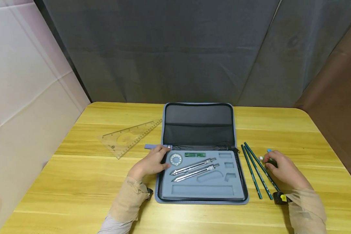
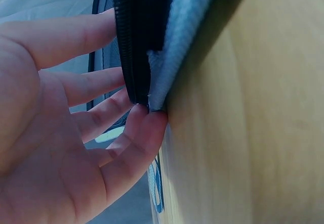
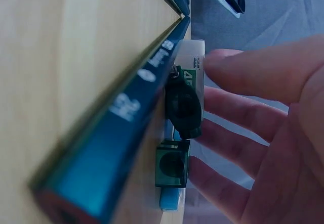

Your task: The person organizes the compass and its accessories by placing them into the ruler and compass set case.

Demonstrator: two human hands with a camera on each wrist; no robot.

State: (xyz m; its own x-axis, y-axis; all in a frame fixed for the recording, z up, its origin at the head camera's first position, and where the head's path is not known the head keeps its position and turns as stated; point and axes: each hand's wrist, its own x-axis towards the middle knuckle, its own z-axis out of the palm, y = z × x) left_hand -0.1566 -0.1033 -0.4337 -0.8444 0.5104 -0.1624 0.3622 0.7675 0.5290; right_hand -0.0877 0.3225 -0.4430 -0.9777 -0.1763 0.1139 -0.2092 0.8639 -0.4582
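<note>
My left hand touches the left edge of an open zippered case, its fingertips against the zipper edge in the left wrist view. The case's grey tray holds two silver compasses, a white ring-shaped piece and a small green box. My right hand is over small items right of the case. In the right wrist view, its thumb and fingers are beside a white eraser, a dark green oval piece and a green sharpener. Whether they touch is unclear.
Three dark teal pencils lie between the case and my right hand. A clear set square lies left of the case lid. Small blue pieces sit by the sharpener. A dark curtain hangs behind the table.
</note>
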